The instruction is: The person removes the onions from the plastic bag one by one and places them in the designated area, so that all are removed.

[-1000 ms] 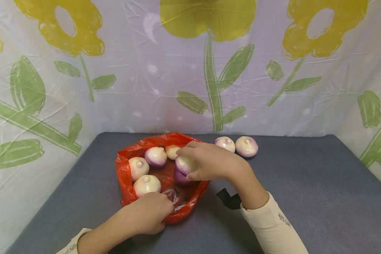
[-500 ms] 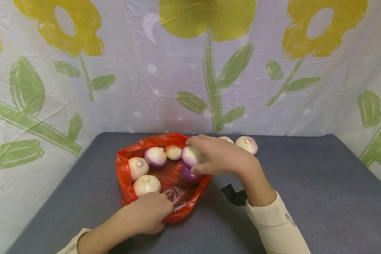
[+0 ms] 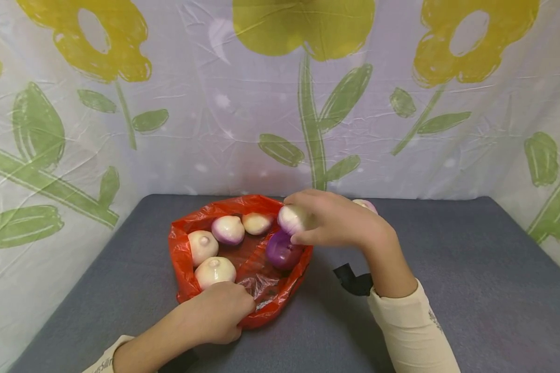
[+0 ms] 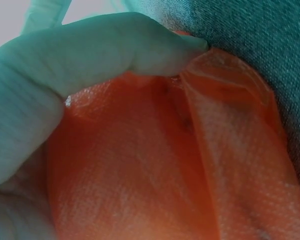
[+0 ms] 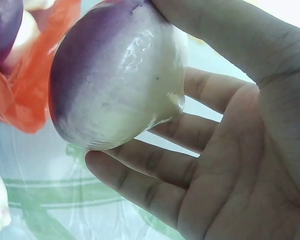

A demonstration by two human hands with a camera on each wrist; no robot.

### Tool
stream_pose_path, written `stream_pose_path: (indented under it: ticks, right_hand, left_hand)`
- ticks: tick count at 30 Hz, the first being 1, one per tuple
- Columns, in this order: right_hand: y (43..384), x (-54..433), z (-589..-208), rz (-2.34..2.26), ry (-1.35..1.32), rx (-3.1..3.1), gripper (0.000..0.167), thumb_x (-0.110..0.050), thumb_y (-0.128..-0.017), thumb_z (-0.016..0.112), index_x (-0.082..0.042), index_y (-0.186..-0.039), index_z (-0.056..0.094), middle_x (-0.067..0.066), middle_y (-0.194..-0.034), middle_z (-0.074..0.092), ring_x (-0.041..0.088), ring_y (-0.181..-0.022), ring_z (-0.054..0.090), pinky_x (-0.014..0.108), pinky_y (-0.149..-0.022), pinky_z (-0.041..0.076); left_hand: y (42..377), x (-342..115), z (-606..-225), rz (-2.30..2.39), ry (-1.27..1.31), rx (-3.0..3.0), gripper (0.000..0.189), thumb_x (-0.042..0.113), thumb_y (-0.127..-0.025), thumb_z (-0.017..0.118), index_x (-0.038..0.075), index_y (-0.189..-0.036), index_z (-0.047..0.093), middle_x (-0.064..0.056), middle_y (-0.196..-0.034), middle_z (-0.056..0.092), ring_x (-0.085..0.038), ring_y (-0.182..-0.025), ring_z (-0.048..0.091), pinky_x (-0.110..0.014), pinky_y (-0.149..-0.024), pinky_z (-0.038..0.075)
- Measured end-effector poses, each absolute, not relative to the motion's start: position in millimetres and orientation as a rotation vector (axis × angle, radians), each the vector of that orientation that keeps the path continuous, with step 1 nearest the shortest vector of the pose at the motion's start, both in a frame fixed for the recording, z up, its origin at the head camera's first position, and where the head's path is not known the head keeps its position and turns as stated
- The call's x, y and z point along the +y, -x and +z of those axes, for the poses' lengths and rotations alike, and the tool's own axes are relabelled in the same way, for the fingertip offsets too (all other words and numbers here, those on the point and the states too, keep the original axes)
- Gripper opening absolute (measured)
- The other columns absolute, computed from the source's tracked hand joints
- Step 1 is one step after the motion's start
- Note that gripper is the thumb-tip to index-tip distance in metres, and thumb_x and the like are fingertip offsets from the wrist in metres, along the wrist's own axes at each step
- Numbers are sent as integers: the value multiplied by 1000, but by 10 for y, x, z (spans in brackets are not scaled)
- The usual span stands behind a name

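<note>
My left hand (image 3: 219, 313) pinches the near rim of an open red plastic bag (image 3: 179, 267) on the table. In the left wrist view, its thumb (image 4: 115, 47) lies over a fold of the bag (image 4: 125, 180). My right hand (image 3: 338, 217) holds a white-and-purple onion (image 3: 290, 219) above the bag's right rim. The right wrist view shows this onion (image 5: 115, 85) gripped between thumb and fingers. Below it, inside the bag, lies a deep purple onion (image 3: 282, 252). Several pale onions, one of them in front (image 3: 215, 272), sit along the bag's left and back sides.
Another onion (image 3: 366, 204) shows partly past my right hand on the table's far side. A black strap (image 3: 352, 281) hangs by my right wrist. The grey tabletop (image 3: 471, 290) ends at a flower-patterned cloth (image 3: 191, 155) behind and at both sides.
My right hand has moved right and away from me with the onion, uncovering more of the purple onion in the bag and hiding an onion behind it. The left hand stays at the rim.
</note>
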State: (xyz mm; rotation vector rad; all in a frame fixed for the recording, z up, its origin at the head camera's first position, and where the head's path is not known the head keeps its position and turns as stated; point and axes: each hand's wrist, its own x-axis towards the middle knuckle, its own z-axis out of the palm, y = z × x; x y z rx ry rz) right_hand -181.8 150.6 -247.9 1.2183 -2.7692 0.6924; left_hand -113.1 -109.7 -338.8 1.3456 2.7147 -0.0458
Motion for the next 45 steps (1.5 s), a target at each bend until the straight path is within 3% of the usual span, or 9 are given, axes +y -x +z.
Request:
stream_pose_path:
  ticks: [9, 17, 45]
  right_hand:
    - [1821, 1632, -2424, 804, -1088, -2850, 58, -21, -83, 79, -7, -135, 57, 3, -127, 61, 20, -109, 56, 41, -93, 46]
    - [1841, 1787, -2405, 909, -984, -2870, 52, -19, -85, 77, -10, -131, 56, 3, -116, 61, 21, -101, 56, 42, -87, 47]
    - [1933, 2164, -2400, 909, -817, -2864, 43, -14, -88, 71, -6, -129, 62, 10, -116, 61, 26, -102, 54, 43, -84, 47]
  left_hand:
    - [1130, -1095, -3389, -37, -1353, 2719, 22, 11, -63, 82, 16, -68, 61, 7, -60, 46, -10, -53, 38, -29, -51, 38]
    - [1134, -1094, -3391, -42, -1358, 2721, 22, 11, -62, 82, 16, -68, 61, 7, -60, 46, -11, -53, 38, -29, -51, 38]
    - [1138, -1093, -3416, -36, -1331, 2718, 21, 12, -62, 83, 16, -70, 63, 7, -61, 46, -11, -53, 37, -29, -52, 38]
